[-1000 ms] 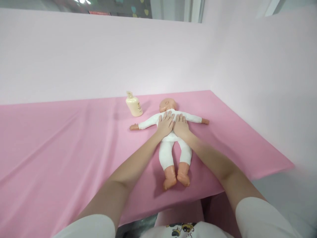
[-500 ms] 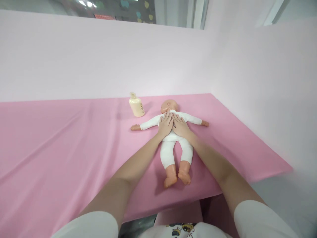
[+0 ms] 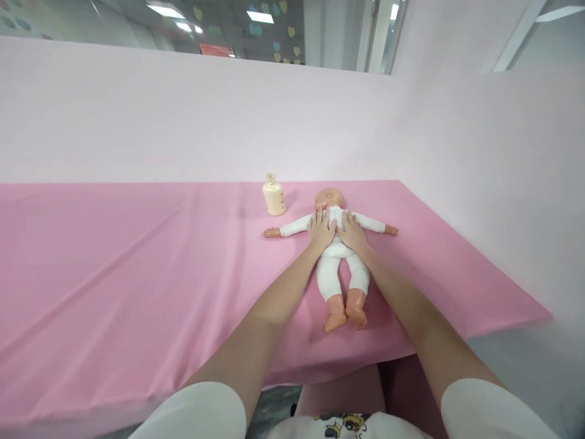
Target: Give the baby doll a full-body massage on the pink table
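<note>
A baby doll [image 3: 337,247] in a white suit lies on its back on the pink-covered table, arms spread wide, bare feet toward me. Flat on the left side of its chest rests my left hand [image 3: 322,229], fingers stretched out and pointing to the doll's head. My right hand [image 3: 352,233] lies open on the other side of the chest. A strip of white cloth shows between the fingers of both hands, while the thumbs lie close together. My palms hide part of the doll's torso.
A cream pump bottle [image 3: 275,198] stands behind the doll's outstretched arm, on the left. The pink sheet [image 3: 137,274] covers the table, with folds on the left. White walls [image 3: 205,122] rise behind and to the right, with a window [image 3: 256,36] above.
My hands have slid apart from the middle of the doll's chest toward its sides. The view has shifted, so the doll and bottle appear farther right.
</note>
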### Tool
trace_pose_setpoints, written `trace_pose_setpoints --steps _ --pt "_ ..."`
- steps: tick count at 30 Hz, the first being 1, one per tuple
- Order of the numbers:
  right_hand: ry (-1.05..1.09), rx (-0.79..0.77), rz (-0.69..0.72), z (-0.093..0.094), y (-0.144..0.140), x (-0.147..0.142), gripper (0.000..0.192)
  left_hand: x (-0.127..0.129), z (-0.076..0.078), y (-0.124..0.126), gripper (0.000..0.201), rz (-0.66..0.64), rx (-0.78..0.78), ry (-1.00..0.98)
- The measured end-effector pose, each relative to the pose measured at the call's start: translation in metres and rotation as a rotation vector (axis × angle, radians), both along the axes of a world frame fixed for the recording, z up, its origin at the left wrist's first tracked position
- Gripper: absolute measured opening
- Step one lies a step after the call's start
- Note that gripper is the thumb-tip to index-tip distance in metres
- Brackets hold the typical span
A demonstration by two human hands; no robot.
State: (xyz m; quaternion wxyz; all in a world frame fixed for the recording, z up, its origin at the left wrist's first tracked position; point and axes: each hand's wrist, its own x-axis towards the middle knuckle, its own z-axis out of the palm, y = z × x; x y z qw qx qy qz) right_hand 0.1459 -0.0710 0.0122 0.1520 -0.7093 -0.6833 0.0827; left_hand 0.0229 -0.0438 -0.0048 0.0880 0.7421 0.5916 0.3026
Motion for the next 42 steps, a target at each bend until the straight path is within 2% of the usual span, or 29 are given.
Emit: trace_pose_setpoints --steps 5,10,21,29,34,42 --pt "0.120 -0.032 -0.118 -0.003 0.000 0.006 0.068 -0.013 -0.008 -0.004 0.060 0.088 -0.059 -0.078" --pt "0.175 -0.039 -0.245 -0.012 0.007 0.012 0.068 -0.023 -0.011 -0.008 0.059 0.115 -0.114 -0.107" --pt "0.147 -0.027 -0.330 -0.021 0.016 0.015 0.071 -0.022 -0.009 -0.011 0.062 0.123 -0.124 -0.125" --pt "0.079 -0.046 -0.394 -0.021 0.014 0.016 0.081 -0.021 -0.008 -0.011 0.064 0.094 -0.147 -0.137" --pt "-0.003 -0.029 -0.358 -0.021 0.013 0.014 0.073 -0.021 -0.008 -0.012 0.064 0.090 -0.153 -0.146" --pt "-0.081 0.021 -0.158 -0.019 0.011 0.012 0.063 -0.019 -0.013 -0.011 0.061 0.128 -0.114 -0.136"
